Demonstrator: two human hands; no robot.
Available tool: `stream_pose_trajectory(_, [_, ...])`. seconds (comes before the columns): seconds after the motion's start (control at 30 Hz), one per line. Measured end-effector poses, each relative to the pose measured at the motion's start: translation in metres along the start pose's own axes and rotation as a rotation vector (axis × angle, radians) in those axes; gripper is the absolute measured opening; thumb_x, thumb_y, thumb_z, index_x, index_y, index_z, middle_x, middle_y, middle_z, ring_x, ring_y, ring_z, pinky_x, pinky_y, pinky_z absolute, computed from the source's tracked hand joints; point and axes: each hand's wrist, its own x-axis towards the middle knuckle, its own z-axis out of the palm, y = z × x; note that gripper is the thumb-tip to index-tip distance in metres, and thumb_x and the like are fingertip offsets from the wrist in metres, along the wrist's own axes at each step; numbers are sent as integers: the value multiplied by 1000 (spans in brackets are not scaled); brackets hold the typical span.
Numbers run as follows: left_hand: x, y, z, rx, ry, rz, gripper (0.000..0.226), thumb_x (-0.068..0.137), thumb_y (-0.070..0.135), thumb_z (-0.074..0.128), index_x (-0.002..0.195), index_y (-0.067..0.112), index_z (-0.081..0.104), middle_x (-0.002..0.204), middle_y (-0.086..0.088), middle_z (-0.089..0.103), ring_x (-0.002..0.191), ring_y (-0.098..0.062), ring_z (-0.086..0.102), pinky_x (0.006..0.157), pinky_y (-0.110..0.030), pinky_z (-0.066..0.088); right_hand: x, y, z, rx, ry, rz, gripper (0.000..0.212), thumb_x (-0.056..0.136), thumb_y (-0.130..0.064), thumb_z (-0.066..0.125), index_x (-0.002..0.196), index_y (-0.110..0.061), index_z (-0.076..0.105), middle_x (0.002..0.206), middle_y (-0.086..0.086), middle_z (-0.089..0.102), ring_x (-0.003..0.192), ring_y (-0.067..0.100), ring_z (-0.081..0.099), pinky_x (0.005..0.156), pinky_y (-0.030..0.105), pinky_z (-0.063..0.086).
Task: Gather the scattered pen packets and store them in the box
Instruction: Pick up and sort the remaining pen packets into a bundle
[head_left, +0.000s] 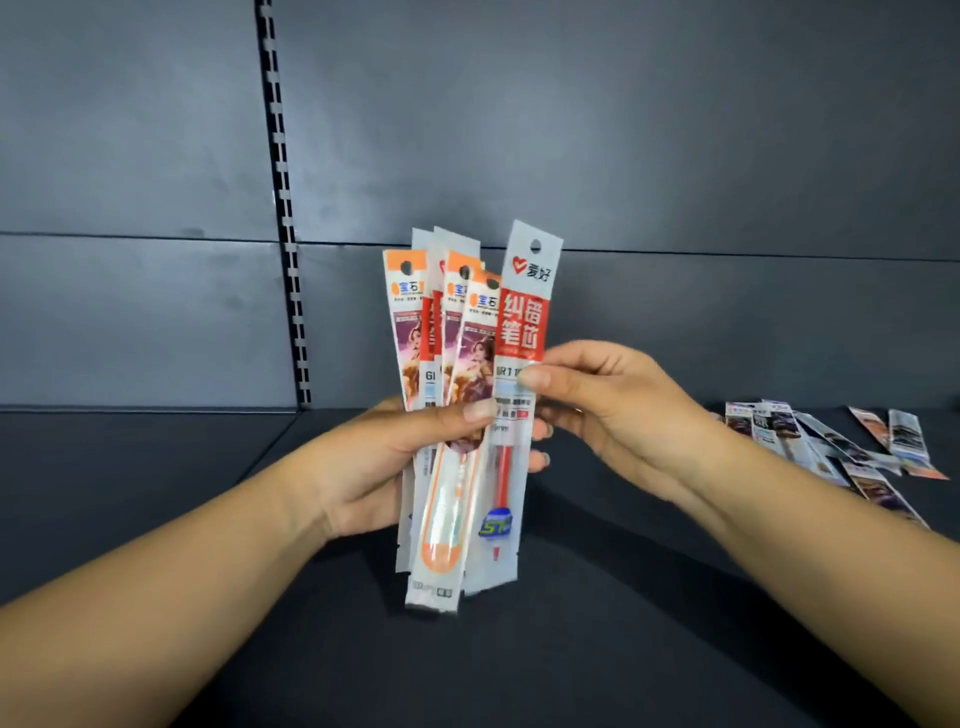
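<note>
My left hand (395, 457) grips a fanned bunch of several pen packets (447, 332) upright above the shelf, thumb across their fronts. These have orange tops and a printed figure. At the right of the fan stands a white and red pen packet (522, 312) with a red refill inside. My right hand (608, 400) pinches that packet at its middle, thumb on the front. More scattered pen packets (831, 441) lie flat on the shelf at the far right. No box is in view.
A dark shelf board (156, 493) lies below my hands, with a dark back panel (675, 156) behind it. A slotted upright rail (283, 208) runs down the back panel left of centre.
</note>
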Motion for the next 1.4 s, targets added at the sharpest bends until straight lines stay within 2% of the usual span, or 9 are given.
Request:
stream_pose_trajectory(0.3, [0,-3,13,107,53,94,48,30,29,92,74,19,75,68,-1,71,62,-13,69,60,-29,56,-1,2,3,-94,-47,39,16,49,-29,69,61,-21,61,64,-10,65,61,0,59,69,23,42])
stream_pose_trajectory(0.4, [6,-1,20,182,272,281,30,53,10,78,80,20,71,62,4,67,57,-10,64,60,-25,54,6,-8,-16,-75,82,9,9,67,-23,69,65,-23,60,67,-12,61,67,3,53,68,22,40])
stream_pose_trajectory(0.53, [8,1,17,266,502,532,21,59,15,71,76,28,71,72,9,73,79,-9,68,79,-26,53,13,-2,-72,-502,303,76,6,78,-26,67,75,-22,65,71,-13,59,71,3,51,68,16,37])
stream_pose_trajectory(0.67, [11,-16,14,477,500,331,25,63,10,77,82,22,65,76,13,73,82,-6,68,79,-23,51,13,25,-108,-979,210,457,38,82,-41,61,91,-4,65,85,14,62,76,25,58,66,28,43])
stream_pose_trajectory(0.83, [14,-20,12,190,456,238,28,70,6,61,95,18,62,63,4,69,59,-8,66,70,-25,57,25,46,-113,-1193,226,653,47,72,-49,67,55,-11,46,63,10,46,65,25,43,62,27,36])
stream_pose_trajectory(1.03, [14,-17,14,-31,448,183,24,59,25,68,81,18,62,51,6,47,41,-6,43,43,-19,41,22,32,-94,-1037,263,414,26,82,-33,64,79,-7,63,75,10,54,67,17,51,58,23,37])
stream_pose_trajectory(1.13, [14,-15,13,-57,433,212,4,59,24,69,58,23,65,51,6,48,42,-6,45,45,-19,42,17,19,-65,-552,355,149,25,83,-27,64,69,-7,57,59,6,49,41,4,44,42,13,34])
stream_pose_trajectory(1.23, [13,-11,10,-104,437,251,7,59,22,68,64,19,64,58,3,63,53,-9,63,56,-24,56,9,12,-30,-246,201,59,29,85,-23,60,61,-7,57,43,-6,50,38,5,44,42,14,36])
stream_pose_trajectory(1.4, [8,-4,10,-121,296,237,31,56,24,80,82,10,73,86,-5,76,81,-16,72,64,-31,58,-1,21,13,-200,-65,45,35,85,-15,58,50,-17,57,34,-9,51,34,-2,45,40,11,39])
